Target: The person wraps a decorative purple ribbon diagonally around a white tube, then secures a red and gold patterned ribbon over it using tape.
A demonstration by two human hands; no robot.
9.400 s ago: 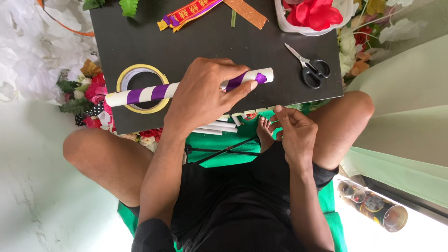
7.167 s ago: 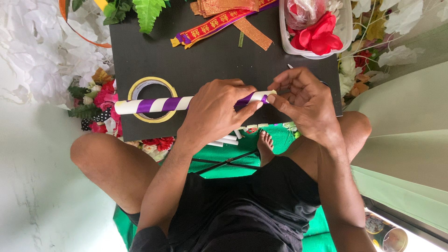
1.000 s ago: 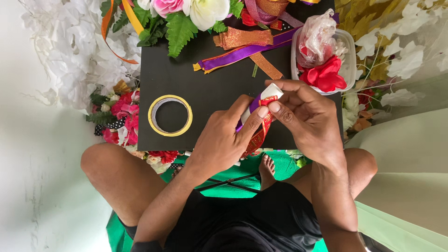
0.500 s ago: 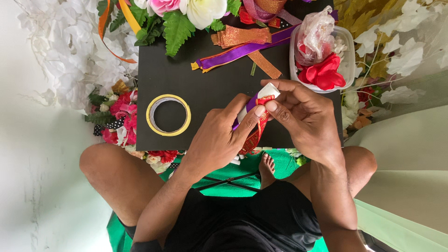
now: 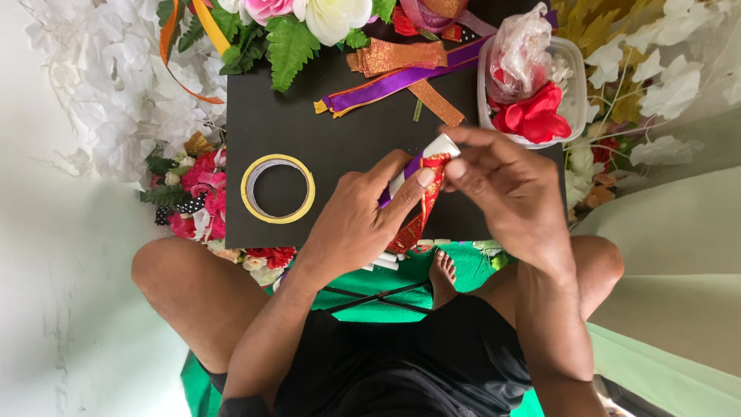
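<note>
My left hand (image 5: 361,220) grips a white tube wrapped with purple stripes (image 5: 432,150), held upright over the black board (image 5: 293,131), so mostly its top end shows. My right hand (image 5: 509,189) pinches a red glittery ribbon (image 5: 421,210) against the tube's upper end, thumb and fingers meeting my left thumb there. The ribbon hangs down between both hands toward my lap.
A yellow tape roll (image 5: 278,189) lies on the board's left part. Purple and orange ribbons (image 5: 397,73) lie at the far edge. A clear tub (image 5: 567,93) of red petals stands at right. Artificial flowers (image 5: 309,19) and white foliage ring the board.
Seconds ago the tube lay flat on the board with scissors nearby. It now stands on end between both hands with a red ribbon pinched on it. Over the last second, almost nothing moved.
</note>
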